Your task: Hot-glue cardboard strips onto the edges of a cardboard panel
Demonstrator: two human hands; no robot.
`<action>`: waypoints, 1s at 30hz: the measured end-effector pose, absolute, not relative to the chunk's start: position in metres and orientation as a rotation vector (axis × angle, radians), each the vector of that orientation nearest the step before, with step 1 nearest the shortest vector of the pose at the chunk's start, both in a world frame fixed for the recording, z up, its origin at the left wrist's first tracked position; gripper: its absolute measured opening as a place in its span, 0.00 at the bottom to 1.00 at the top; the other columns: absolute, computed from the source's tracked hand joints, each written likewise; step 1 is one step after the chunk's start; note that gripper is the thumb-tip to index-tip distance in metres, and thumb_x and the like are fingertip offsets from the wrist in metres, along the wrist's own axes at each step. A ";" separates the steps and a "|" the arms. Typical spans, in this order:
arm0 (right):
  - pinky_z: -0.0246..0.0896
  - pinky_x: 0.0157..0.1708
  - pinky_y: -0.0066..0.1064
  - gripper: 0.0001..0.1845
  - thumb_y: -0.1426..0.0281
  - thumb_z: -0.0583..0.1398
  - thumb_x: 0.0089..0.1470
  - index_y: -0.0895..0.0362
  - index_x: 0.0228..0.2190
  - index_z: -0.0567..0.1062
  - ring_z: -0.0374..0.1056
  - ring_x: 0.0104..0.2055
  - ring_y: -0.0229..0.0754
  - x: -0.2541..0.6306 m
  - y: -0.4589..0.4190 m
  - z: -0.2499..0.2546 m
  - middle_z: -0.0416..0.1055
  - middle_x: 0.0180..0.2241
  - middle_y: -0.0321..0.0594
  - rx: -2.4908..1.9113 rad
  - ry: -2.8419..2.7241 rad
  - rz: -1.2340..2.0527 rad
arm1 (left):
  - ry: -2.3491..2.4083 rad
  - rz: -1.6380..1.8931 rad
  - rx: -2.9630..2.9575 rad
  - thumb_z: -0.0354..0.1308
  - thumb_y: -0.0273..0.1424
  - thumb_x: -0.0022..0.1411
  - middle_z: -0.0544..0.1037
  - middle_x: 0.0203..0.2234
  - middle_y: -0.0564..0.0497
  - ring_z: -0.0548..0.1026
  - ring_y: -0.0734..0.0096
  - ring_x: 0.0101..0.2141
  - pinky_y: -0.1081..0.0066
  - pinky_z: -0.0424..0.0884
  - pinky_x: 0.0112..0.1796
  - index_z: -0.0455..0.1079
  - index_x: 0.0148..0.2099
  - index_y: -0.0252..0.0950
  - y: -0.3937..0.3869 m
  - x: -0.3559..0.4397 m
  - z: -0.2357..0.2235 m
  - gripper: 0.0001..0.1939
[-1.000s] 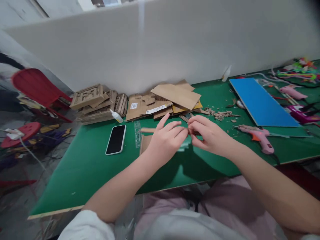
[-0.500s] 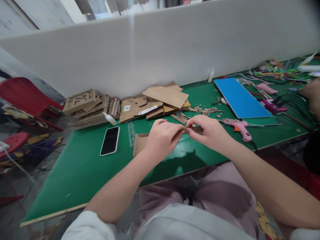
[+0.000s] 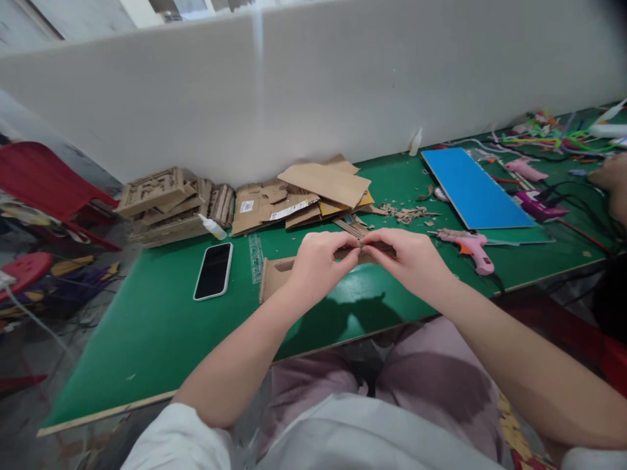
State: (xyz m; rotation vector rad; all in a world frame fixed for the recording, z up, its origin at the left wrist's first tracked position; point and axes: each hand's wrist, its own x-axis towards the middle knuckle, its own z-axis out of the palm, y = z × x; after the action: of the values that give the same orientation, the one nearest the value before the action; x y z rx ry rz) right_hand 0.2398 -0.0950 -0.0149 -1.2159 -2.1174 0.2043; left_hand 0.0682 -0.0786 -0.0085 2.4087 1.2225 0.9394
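My left hand (image 3: 324,264) and my right hand (image 3: 407,254) meet fingertip to fingertip above the table, both closed in a pinch. Between them they hold a thin cardboard strip (image 3: 361,248), mostly covered by the fingers. Partly hidden behind my left hand, a shallow cardboard box piece (image 3: 277,279) with a raised rim lies on the green table (image 3: 161,339). Just beyond the fingertips rest several narrow cardboard strips (image 3: 353,225).
A phone (image 3: 213,271), a clear stencil ruler (image 3: 255,259) and a glue bottle (image 3: 212,226) lie left. Behind are stacked cardboard frames (image 3: 157,192) and cardboard sheets (image 3: 326,183). To the right are a pink glue gun (image 3: 473,248), a blue board (image 3: 477,189) and another person's hand (image 3: 612,183).
The strip that stuck out left of my left hand no longer shows there. My left fingers have curled in to a pinch against my right fingertips. The view has shifted right.
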 end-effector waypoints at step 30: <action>0.63 0.40 0.34 0.11 0.66 0.52 0.58 0.56 0.39 0.71 0.68 0.41 0.41 0.281 -0.084 -0.054 0.73 0.38 0.41 -1.328 -1.802 0.310 | 1.156 1.059 2.553 0.52 0.29 0.61 0.79 0.35 0.49 0.74 0.70 0.37 0.69 0.68 0.39 0.73 0.40 0.37 -0.067 0.066 -0.061 0.09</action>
State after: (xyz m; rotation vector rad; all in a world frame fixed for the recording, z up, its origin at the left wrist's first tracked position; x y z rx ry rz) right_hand 0.2809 -0.0838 -0.0542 -1.3282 -1.8023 0.3099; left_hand 0.0663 -0.0665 -0.0608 2.5533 1.1559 1.0586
